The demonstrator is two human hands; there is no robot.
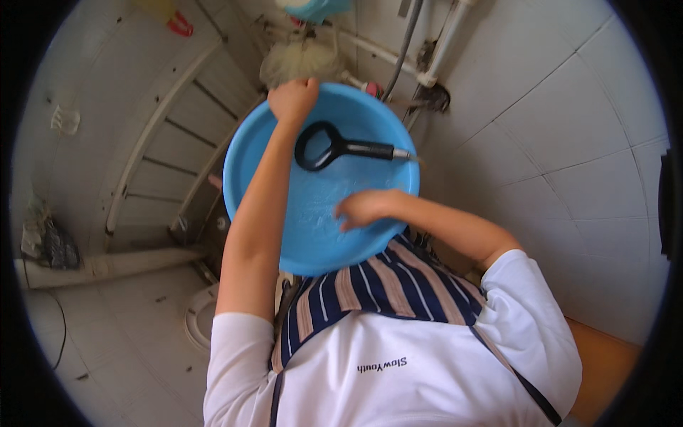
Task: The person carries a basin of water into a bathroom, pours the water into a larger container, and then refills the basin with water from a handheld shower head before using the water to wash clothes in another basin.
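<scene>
A light blue plastic basin is tilted in front of my striped apron. My left hand is closed over its far rim. Inside the basin lies a black hand shower with a ring-shaped head; its handle points right, and the metal hose end reaches the basin's right wall. Lower in the basin is my right hand, blurred, with fingers apart and no object visible in it. Wet streaks and what looks like shallow water show on the basin floor beside those fingers.
A pale mesh bath puff hangs just beyond the basin. A grey hose and white pipe run along the tiled wall. Left are a rack-like frame, a dark plastic bag and a toilet.
</scene>
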